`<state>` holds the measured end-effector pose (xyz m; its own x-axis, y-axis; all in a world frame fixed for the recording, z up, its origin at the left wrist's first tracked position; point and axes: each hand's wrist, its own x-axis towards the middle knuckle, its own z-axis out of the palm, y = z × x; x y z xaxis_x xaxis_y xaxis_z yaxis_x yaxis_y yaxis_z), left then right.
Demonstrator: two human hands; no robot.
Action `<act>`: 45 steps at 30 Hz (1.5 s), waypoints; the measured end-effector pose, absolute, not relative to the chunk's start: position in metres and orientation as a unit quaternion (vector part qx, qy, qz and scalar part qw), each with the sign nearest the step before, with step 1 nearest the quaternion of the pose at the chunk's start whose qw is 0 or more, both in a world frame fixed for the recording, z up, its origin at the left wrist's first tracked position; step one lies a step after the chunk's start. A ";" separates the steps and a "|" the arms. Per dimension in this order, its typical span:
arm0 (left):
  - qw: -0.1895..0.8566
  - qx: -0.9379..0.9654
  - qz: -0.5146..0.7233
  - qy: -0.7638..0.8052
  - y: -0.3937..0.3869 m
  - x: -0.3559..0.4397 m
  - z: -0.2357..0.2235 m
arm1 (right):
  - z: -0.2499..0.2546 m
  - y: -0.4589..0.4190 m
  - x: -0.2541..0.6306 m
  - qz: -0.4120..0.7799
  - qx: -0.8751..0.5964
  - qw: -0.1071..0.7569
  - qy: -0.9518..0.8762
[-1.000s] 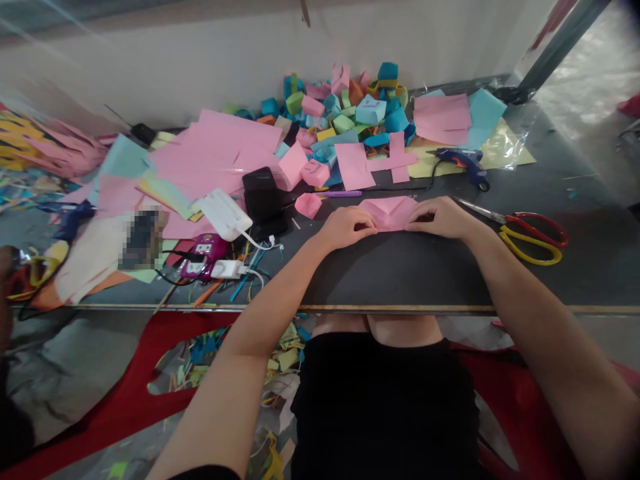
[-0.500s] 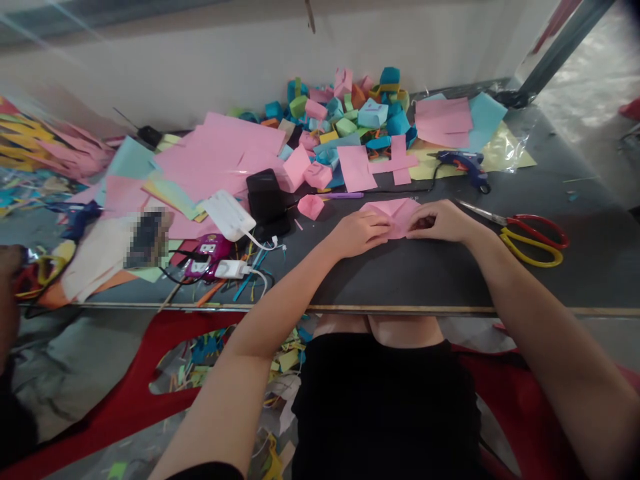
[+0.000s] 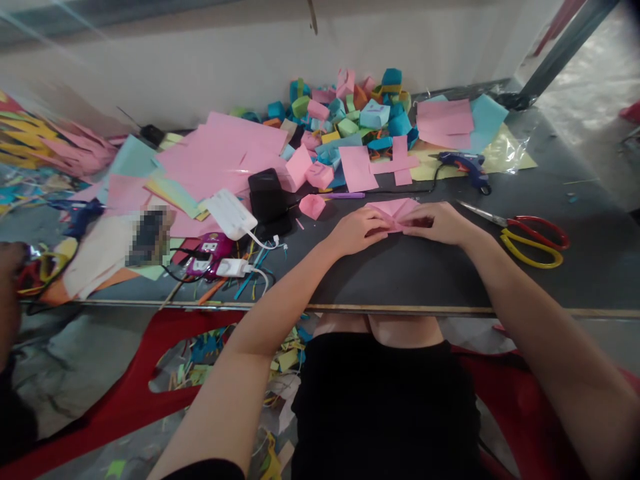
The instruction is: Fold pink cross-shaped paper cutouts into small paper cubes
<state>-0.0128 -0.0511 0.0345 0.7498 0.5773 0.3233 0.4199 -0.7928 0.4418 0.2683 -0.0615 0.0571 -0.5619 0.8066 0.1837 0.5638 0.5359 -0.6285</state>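
A partly folded sheet of pink paper (image 3: 395, 209) lies on the dark table, creases running toward its middle. My left hand (image 3: 359, 230) grips its left side, fingers bent over the near edge. On the other side, my right hand (image 3: 434, 223) pinches the paper between thumb and fingers. The two hands' fingertips are close together at the near edge, where they hide part of the sheet. Left of them sits a small folded pink paper piece (image 3: 313, 207). Scissors (image 3: 530, 233) with red and yellow handles rest to the right of my right hand.
Folded colored paper boxes (image 3: 350, 113) are heaped at the back. A blue glue gun (image 3: 465, 163) lies back right, a purple pen (image 3: 345, 195) beyond my hands. Pink sheets (image 3: 220, 147), a black holder (image 3: 269, 200) and a power strip (image 3: 207, 253) spread leftward. Another person's hand (image 3: 11, 257) is far left.
Both hands have drawn closer together on the pink paper, and its near edge is now gathered between my fingertips. The other things on the table stay where they were.
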 end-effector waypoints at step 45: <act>0.201 0.805 0.283 0.482 -0.055 0.004 0.032 | 0.049 -0.060 0.244 0.182 -0.594 0.266 -0.737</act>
<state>0.0041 -0.0551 0.0321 0.3760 0.8890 0.2613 0.6618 -0.4550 0.5958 0.2437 -0.0605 0.0486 -0.1528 0.9724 0.1761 0.7785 0.2282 -0.5847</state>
